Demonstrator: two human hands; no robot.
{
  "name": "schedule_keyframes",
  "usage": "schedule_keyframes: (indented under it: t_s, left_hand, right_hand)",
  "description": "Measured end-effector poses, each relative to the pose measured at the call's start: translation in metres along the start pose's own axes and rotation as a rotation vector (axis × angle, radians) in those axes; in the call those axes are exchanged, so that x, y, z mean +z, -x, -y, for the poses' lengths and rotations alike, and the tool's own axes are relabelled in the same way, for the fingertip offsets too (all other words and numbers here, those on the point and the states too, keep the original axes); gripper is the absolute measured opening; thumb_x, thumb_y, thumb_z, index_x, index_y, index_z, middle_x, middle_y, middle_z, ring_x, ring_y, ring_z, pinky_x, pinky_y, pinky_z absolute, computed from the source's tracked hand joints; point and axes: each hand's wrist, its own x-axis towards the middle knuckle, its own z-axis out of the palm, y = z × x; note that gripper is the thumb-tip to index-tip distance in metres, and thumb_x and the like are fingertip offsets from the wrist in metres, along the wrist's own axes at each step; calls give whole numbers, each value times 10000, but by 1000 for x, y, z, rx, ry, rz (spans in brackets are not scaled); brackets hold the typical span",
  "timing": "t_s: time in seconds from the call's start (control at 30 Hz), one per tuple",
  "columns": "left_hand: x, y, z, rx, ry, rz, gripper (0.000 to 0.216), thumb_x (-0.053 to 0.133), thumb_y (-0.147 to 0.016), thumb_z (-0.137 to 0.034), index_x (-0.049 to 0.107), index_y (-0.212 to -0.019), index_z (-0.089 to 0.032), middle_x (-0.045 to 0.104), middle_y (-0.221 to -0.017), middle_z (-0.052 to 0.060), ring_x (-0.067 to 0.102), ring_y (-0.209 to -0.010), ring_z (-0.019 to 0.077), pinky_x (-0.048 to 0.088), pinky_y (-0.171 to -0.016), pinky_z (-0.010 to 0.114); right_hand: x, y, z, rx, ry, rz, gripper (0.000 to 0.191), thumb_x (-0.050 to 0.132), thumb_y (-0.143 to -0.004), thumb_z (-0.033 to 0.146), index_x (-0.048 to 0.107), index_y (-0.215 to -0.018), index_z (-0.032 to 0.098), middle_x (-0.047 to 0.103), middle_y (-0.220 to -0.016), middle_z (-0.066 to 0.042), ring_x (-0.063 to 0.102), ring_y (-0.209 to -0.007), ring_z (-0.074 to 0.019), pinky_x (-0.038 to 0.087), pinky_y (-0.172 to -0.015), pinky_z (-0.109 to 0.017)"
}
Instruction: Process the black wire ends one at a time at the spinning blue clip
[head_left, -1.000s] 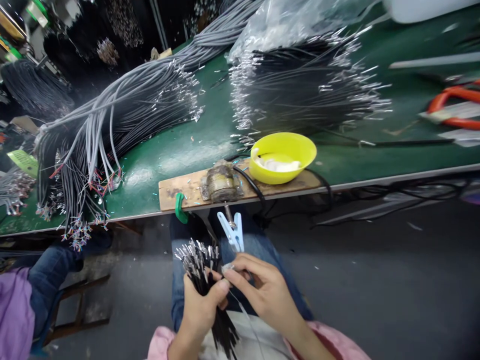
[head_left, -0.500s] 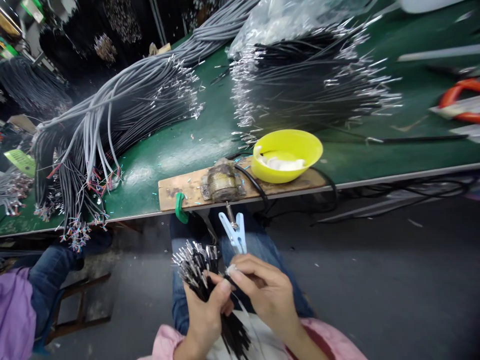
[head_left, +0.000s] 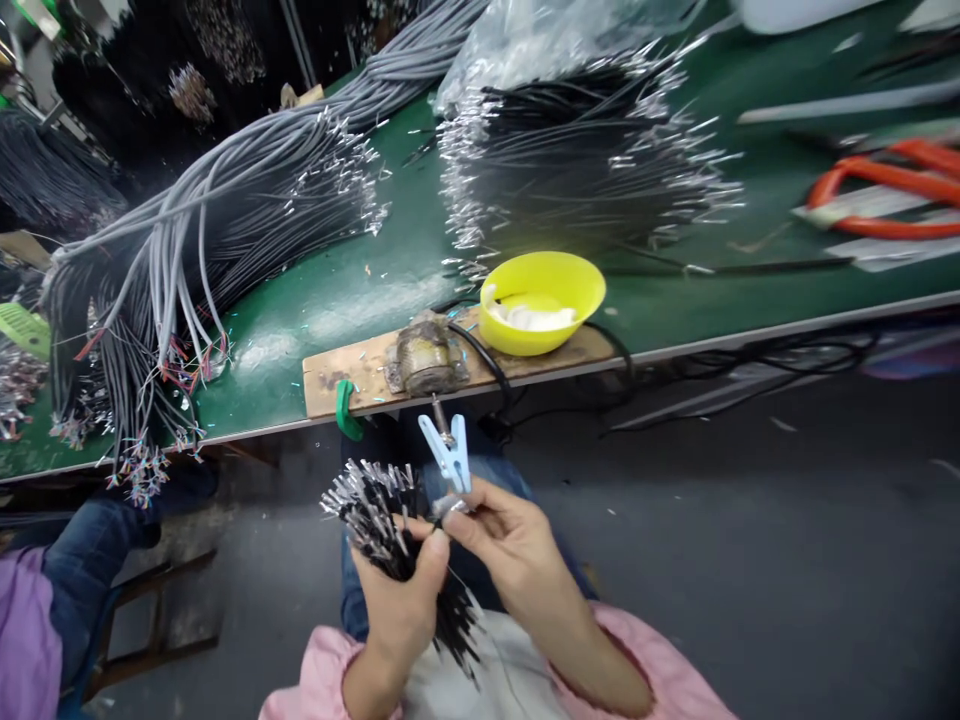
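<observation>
Over my lap, my left hand (head_left: 401,600) is wrapped round a bundle of black cables (head_left: 375,515) whose silvery stripped ends fan out at the top. My right hand (head_left: 502,545) pinches the silvery end of one cable beside the bundle, close to the left thumb. Just above these fingertips a light blue clothespin-like clip (head_left: 448,455) hangs on the shaft of a small motor (head_left: 427,355). The motor is fixed to a wooden board (head_left: 330,388) at the table's edge. Fingers partly hide the pinched end.
A yellow bowl (head_left: 544,335) with white material stands on the board, which a green clamp (head_left: 346,410) grips. Black cables (head_left: 570,170) and grey cables (head_left: 202,190) lie on the green table (head_left: 300,310). Orange-handled scissors (head_left: 855,190) lie right. Another person's leg (head_left: 90,590) shows left.
The view has shifted, so the table things sit further left. My right hand's fingertips have come up close under the blue clip. The left hand keeps its hold on the bundle.
</observation>
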Motion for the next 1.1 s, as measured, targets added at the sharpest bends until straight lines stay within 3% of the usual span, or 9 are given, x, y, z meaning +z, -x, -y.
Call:
schedule_keyframes:
  t_s: [0.13, 0.2, 0.27, 0.37, 0.47, 0.6, 0.83, 1.0, 1.1]
  left_hand:
    - [3, -1, 4, 5, 21, 7, 329, 733, -615, -459, 567, -610, -175, 485, -431, -59, 405, -351, 70, 347, -367, 214]
    - [1, -4, 4, -11, 21, 37, 313, 721, -632, -466, 584, -636, -184, 467, -406, -61, 396, -330, 78, 339, -345, 224]
    - [-2, -8, 2, -16, 2, 89, 299, 727, -635, -455, 593, -618, -189, 487, -416, -43, 395, -317, 80, 339, -329, 232]
    - [-9, -13, -2, 0, -64, 182, 264, 755, -622, -405, 623, -581, -180, 562, -474, 1, 451, -337, 96, 376, -335, 247]
    - [-10, -11, -4, 95, -134, 102, 207, 782, -595, -343, 653, -600, -182, 629, -543, 26, 582, -469, 161, 487, -459, 287]
    - [-6, -6, -3, 231, -230, -83, 162, 794, -572, -273, 655, -612, -202, 688, -611, 34, 651, -589, 220, 538, -602, 343]
    - [-1, -7, -12, 318, -382, 73, 134, 680, -696, -209, 656, -565, -190, 684, -568, 29, 627, -535, 187, 519, -608, 316]
    - [-1, -7, -9, 270, -319, -47, 134, 722, -620, -188, 588, -613, -177, 660, -591, 2, 626, -555, 165, 536, -570, 279]
    - [-5, -7, -5, 307, -395, 11, 116, 712, -645, -215, 613, -598, -177, 680, -577, 14, 631, -533, 168, 542, -564, 287]
  right_hand:
    - [6, 3, 1, -486, 319, -248, 203, 556, -752, 45, 534, -626, 203, 479, -580, 24, 455, -545, -130, 378, -512, -240]
    - [4, 3, 1, -591, 392, -253, 217, 542, -739, 0, 558, -682, 209, 507, -609, 15, 466, -579, -140, 389, -552, -253]
    - [0, 3, 0, -527, 318, -142, 191, 540, -770, 40, 556, -685, 211, 518, -619, 9, 478, -587, -145, 394, -552, -255]
    - [-6, 0, -6, -216, 11, 71, 160, 540, -841, 232, 542, -683, 207, 516, -627, 9, 497, -568, -143, 412, -526, -250]
    - [-11, -3, -8, -12, -100, 67, 210, 545, -843, 370, 555, -721, 199, 512, -633, 13, 486, -539, -131, 415, -505, -240]
    - [-11, -5, 2, -165, 158, -75, 228, 622, -772, 366, 551, -632, 201, 494, -574, 21, 472, -508, -130, 390, -462, -228]
    - [-1, 1, 18, -468, 523, -71, 185, 525, -819, 127, 547, -650, 199, 556, -569, -1, 516, -515, -140, 420, -497, -245]
    - [-10, -2, 13, -441, 477, -3, 205, 505, -833, 128, 531, -640, 192, 531, -567, -1, 511, -511, -135, 420, -481, -236]
    - [-15, -4, 10, -397, 440, -38, 212, 510, -832, 139, 531, -628, 194, 541, -568, 2, 517, -506, -130, 423, -474, -224]
